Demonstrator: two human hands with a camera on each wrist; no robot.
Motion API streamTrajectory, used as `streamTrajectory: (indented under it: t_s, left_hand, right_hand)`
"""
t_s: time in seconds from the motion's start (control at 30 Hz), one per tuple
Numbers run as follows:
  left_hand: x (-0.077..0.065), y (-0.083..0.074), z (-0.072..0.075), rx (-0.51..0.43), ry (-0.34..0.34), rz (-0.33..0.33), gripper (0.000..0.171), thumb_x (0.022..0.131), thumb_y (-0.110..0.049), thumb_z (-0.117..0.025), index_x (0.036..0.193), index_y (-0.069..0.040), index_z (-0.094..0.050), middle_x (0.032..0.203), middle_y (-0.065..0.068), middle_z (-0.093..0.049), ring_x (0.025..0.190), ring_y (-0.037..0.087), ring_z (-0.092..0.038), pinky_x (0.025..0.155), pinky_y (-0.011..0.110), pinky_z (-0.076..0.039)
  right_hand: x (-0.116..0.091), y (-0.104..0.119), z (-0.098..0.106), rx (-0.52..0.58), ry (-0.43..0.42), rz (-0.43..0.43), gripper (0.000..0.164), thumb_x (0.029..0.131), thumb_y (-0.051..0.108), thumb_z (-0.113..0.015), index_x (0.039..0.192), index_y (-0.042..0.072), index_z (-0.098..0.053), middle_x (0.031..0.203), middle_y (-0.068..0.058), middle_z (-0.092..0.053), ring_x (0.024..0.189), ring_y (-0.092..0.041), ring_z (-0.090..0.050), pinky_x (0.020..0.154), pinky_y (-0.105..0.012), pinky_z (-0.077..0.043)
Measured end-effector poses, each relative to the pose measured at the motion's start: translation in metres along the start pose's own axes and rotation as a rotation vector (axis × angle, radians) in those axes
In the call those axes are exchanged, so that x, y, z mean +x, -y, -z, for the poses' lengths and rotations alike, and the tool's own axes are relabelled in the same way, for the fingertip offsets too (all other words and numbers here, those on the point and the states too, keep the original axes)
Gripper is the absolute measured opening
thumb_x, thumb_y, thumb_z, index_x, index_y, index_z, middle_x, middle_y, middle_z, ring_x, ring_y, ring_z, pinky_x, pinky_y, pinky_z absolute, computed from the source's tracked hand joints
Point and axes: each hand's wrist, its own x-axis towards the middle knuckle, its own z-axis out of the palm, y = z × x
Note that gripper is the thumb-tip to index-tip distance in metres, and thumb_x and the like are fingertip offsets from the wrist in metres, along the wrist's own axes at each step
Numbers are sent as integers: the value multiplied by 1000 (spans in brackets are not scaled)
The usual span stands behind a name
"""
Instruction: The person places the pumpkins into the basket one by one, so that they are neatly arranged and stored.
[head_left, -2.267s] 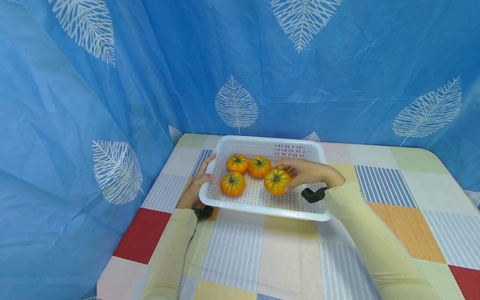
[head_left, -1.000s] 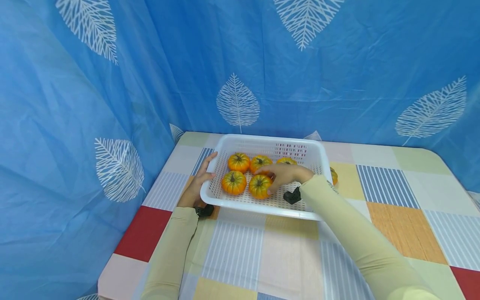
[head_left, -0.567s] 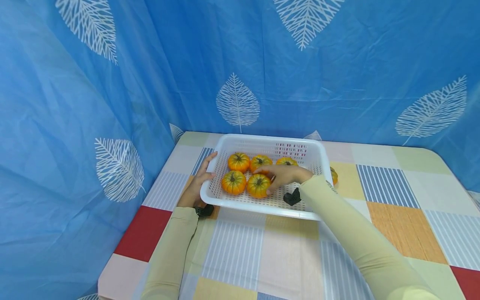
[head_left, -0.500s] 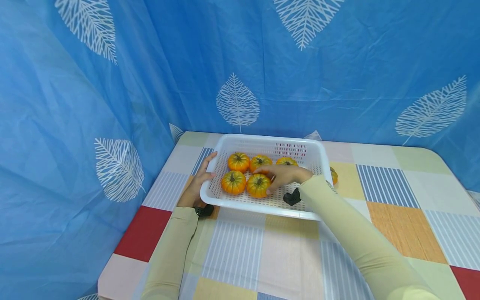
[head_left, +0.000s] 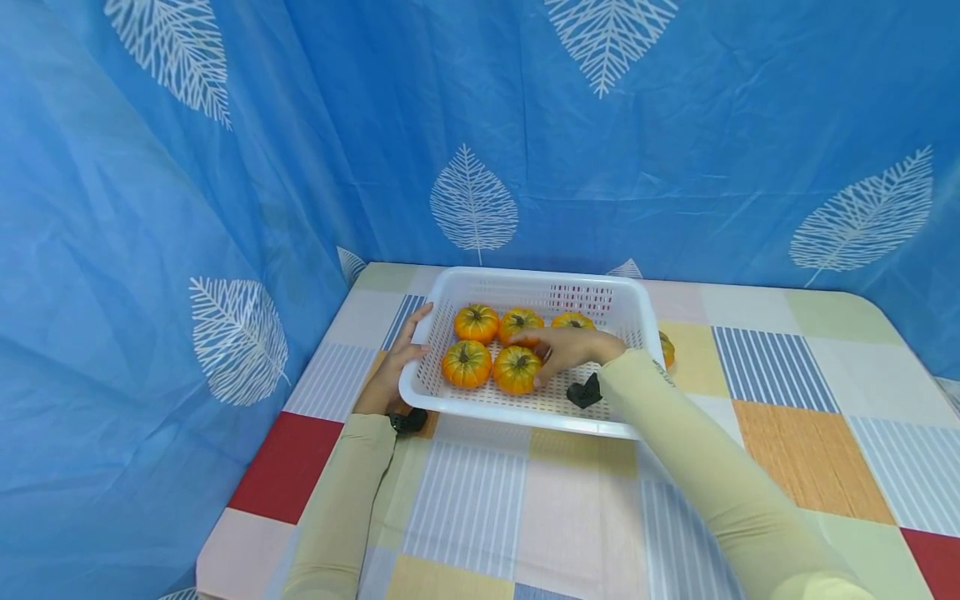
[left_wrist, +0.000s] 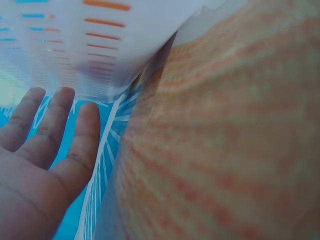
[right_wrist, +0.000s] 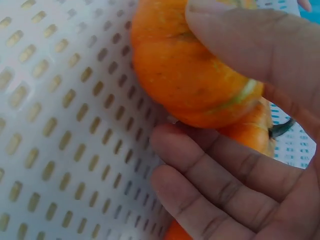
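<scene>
A white perforated plastic basket [head_left: 525, 417] stands on the table with several small orange pumpkins in it. My right hand [head_left: 566, 348] reaches inside and holds a pumpkin [head_left: 514, 372] at the front, beside the front-left pumpkin [head_left: 467, 364]. In the right wrist view the thumb lies over this pumpkin [right_wrist: 185, 70] and the fingers are low at its side, near the basket floor. My left hand [head_left: 393, 371] is at the basket's left end, thumb and index finger at the rim. The left wrist view shows its fingers [left_wrist: 87, 135] nearly straight by the basket wall.
Along the back of the basket sit three more pumpkins, the rightmost [head_left: 573, 321] partly covered by my right hand. Outside the right end, another pumpkin [head_left: 667, 350] shows behind the sleeve. A blue leaf-patterned curtain [head_left: 360, 167] hangs behind the checked tablecloth [head_left: 465, 508].
Over two seconds ago my right hand held the pumpkin farther right; it has moved left and down beside the front-left one. In the last half second little differs. The left hand has stayed put.
</scene>
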Motion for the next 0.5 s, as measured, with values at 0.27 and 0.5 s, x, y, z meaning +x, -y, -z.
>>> streamTrajectory:
  t_s: [0.27, 0.5]
  left_hand:
    - [1, 3, 2, -7, 3, -3, 81, 96, -9, -39, 171, -14, -9, 180, 19, -2, 152, 45, -21, 122, 69, -28]
    - [0, 1, 0, 5, -13, 10, 82, 96, -9, -40, 172, -14, -7, 180, 16, -2, 152, 44, -20, 122, 73, -24]
  right_hand:
    - [-6, -1, 5, 20, -37, 37, 74, 98, 14, -78, 163, 7, -45, 152, -30, -55, 134, -46, -58, 110, -56, -52]
    - [-16, 0, 11, 35, -111, 77, 67, 97, 18, -78, 157, 2, -53, 147, -27, -61, 132, -43, -59, 108, -51, -53]
